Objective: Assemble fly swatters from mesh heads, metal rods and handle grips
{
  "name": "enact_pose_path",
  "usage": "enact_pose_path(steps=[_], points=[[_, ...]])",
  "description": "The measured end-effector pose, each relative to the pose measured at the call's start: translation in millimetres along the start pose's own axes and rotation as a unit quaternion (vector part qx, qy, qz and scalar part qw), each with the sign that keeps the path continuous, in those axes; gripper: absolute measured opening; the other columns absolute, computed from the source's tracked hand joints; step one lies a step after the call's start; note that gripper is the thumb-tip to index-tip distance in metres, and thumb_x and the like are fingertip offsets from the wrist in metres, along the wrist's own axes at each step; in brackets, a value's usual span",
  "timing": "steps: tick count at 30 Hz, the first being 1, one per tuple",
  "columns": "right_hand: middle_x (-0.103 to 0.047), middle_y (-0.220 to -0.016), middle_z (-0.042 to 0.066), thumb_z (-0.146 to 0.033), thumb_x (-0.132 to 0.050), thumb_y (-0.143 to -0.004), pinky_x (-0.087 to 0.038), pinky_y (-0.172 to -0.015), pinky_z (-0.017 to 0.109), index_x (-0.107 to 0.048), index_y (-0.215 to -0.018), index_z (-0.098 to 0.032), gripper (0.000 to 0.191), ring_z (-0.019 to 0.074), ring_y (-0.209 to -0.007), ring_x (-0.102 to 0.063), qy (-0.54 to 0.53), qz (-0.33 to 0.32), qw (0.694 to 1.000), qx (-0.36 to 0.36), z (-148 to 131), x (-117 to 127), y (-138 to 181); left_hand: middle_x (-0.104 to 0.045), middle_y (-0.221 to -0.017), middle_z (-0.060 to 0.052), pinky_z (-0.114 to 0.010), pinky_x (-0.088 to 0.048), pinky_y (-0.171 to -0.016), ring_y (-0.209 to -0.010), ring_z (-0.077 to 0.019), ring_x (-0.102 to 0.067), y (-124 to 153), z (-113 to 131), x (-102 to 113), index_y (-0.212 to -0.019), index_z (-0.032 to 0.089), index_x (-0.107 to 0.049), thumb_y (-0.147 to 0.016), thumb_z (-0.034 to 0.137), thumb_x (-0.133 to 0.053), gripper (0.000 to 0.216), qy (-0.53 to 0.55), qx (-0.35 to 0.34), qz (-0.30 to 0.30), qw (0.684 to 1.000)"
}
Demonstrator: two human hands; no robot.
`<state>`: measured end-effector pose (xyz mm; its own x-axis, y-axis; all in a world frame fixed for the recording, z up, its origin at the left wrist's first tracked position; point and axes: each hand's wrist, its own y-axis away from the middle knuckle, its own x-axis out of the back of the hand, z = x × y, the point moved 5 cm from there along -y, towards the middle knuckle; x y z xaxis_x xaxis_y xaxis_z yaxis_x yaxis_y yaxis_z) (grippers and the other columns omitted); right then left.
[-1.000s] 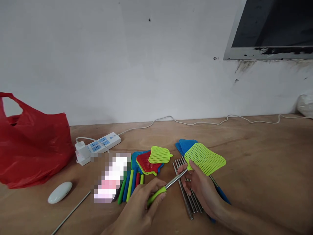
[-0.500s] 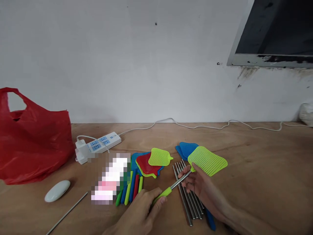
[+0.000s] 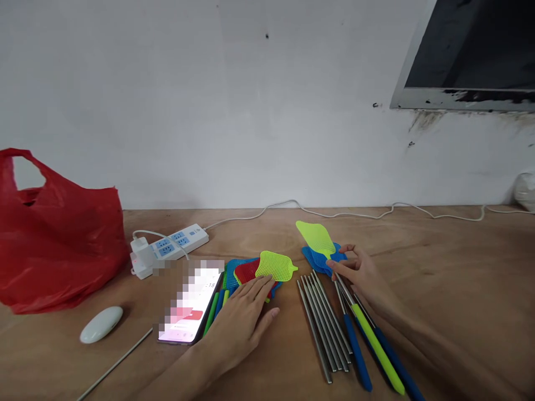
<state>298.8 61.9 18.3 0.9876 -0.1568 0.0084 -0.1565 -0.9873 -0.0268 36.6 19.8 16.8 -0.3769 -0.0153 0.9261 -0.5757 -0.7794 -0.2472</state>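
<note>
My right hand (image 3: pixel 360 278) pinches the neck of a yellow-green fly swatter (image 3: pixel 316 238), whose metal rod and yellow-green grip slant down toward me. Beneath and beside it lie several blue fly swatters (image 3: pixel 312 260) with blue grips. My left hand (image 3: pixel 246 309) is open, fingers stretched flat over a pile of loose swatter parts. In that pile a yellow-green swatter head (image 3: pixel 275 266) overlaps a red swatter head (image 3: pixel 246 272) and a blue one. Coloured handles (image 3: pixel 217 305) are partly hidden under the left hand. Between the hands lie several bare metal rods (image 3: pixel 324 323), side by side.
A lit phone (image 3: pixel 192 306) lies left of the handles. Farther left are a white mouse-shaped object (image 3: pixel 101 324), a thin rod (image 3: pixel 117 362) and a red plastic bag (image 3: pixel 62 245). A power strip (image 3: pixel 178 243) sits behind, its white cable (image 3: pixel 343 216) running along the wall.
The yellow-green swatter has moved right and down onto the blue swatters. My left hand has let go of its grip and moved left over the pile; my right hand has shifted right.
</note>
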Motion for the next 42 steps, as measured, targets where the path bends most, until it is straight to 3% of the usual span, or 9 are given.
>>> enact_pose_path(steps=[5, 9, 15, 21, 24, 26, 31, 36, 42], points=[[-0.055, -0.048, -0.010, -0.044, -0.063, -0.082, -0.030, -0.045, 0.023, -0.044, -0.089, -0.026, 0.027, 0.0129, -0.041, -0.045, 0.185, -0.083, 0.974, 0.106, 16.0, -2.9, -7.2, -0.048, -0.151, -0.017, -0.052, -0.038, -0.113, -0.140, -0.0301, -0.044, -1.9, -2.1, -11.7, -0.149, 0.014, -0.037, -0.103, 0.043, -0.041, 0.055, -0.050, -0.013, -0.029, 0.998], [-0.047, -0.046, -0.011, -0.035, -0.061, -0.081, -0.028, -0.049, 0.024, -0.049, -0.085, -0.025, 0.016, 0.0134, -0.043, -0.044, 0.257, -0.103, 0.953, 0.123, 24.7, 2.5, -11.2, -0.057, -0.141, -0.014, -0.051, -0.042, -0.110, -0.132, -0.0311, -0.051, -1.5, -2.8, -8.2, -0.143, 0.018, -0.047, -0.101, 0.040, -0.045, 0.047, -0.061, -0.014, -0.002, 0.998], [-0.046, -0.049, -0.009, -0.021, -0.061, -0.076, -0.026, -0.055, 0.026, -0.053, -0.085, -0.026, 0.013, 0.0174, -0.051, -0.049, 0.409, -0.070, 0.897, 0.155, 24.6, 7.5, -14.4, -0.060, -0.129, -0.012, -0.050, -0.047, -0.104, -0.124, -0.0313, -0.055, -0.4, -2.6, -3.7, -0.132, 0.020, -0.055, -0.100, 0.027, -0.047, 0.034, -0.042, -0.009, 0.001, 0.999], [-0.061, -0.065, 0.004, -0.022, -0.065, -0.079, -0.020, -0.056, 0.029, -0.060, -0.089, -0.023, 0.011, 0.0239, -0.061, -0.057, 0.549, -0.022, 0.819, 0.163, 11.3, 3.1, -7.4, -0.061, -0.129, -0.011, -0.052, -0.046, -0.106, -0.123, -0.0302, -0.056, 1.9, -5.1, -4.0, -0.127, 0.020, -0.056, -0.099, 0.023, -0.047, 0.030, -0.025, -0.009, -0.004, 1.000], [-0.067, -0.093, 0.011, -0.025, -0.057, -0.088, -0.025, -0.057, 0.031, -0.062, -0.097, -0.023, 0.010, 0.0258, -0.072, -0.061, 0.575, -0.027, 0.796, 0.189, 0.4, -11.7, 1.5, -0.062, -0.129, -0.010, -0.050, -0.045, -0.106, -0.125, -0.0300, -0.056, 2.8, -6.0, -2.4, -0.126, 0.020, -0.055, -0.099, 0.024, -0.046, 0.029, -0.025, -0.016, 0.018, 0.999], [-0.066, -0.104, 0.010, -0.028, -0.050, -0.094, -0.032, -0.060, 0.032, -0.063, -0.103, -0.024, 0.016, 0.0255, -0.079, -0.063, 0.573, -0.073, 0.780, 0.239, -6.0, -28.3, 11.2, -0.063, -0.128, -0.011, -0.050, -0.044, -0.106, -0.124, -0.0302, -0.056, 1.8, -6.0, 1.0, -0.126, 0.020, -0.054, -0.099, 0.024, -0.046, 0.029, -0.047, -0.020, 0.042, 0.998], [-0.064, -0.102, 0.008, -0.031, -0.042, -0.101, -0.041, -0.062, 0.032, -0.062, -0.116, -0.024, 0.027, 0.0233, -0.081, -0.066, 0.563, -0.188, 0.738, 0.320, -10.1, -60.3, 34.2, -0.069, -0.110, -0.012, -0.044, -0.047, -0.085, -0.099, -0.0291, -0.065, -4.1, -13.3, 12.6, -0.120, 0.017, -0.056, -0.101, 0.019, -0.034, 0.029, -0.195, 0.047, 0.048, 0.978], [-0.065, -0.108, 0.011, -0.030, -0.048, -0.097, -0.042, -0.061, 0.033, -0.062, -0.120, -0.018, 0.030, 0.0261, -0.084, -0.067, 0.598, -0.221, 0.703, 0.315, -3.7, -74.4, 35.0, -0.069, -0.067, -0.007, -0.039, -0.043, -0.069, -0.062, -0.0257, -0.065, -3.3, -23.0, 16.0, -0.089, 0.017, -0.061, -0.101, 0.024, -0.036, 0.028, -0.234, 0.089, 0.019, 0.968], [-0.067, -0.108, 0.009, -0.027, -0.057, -0.092, -0.042, -0.059, 0.032, -0.067, -0.109, -0.018, 0.022, 0.0248, -0.080, -0.069, 0.643, -0.208, 0.674, 0.299, 2.6, -87.7, 27.7, -0.064, -0.054, -0.006, -0.034, -0.037, -0.056, -0.055, -0.0281, -0.064, 3.0, -23.0, 11.9, -0.066, 0.020, -0.058, -0.094, 0.032, -0.044, 0.034, -0.242, 0.100, -0.006, 0.965]])
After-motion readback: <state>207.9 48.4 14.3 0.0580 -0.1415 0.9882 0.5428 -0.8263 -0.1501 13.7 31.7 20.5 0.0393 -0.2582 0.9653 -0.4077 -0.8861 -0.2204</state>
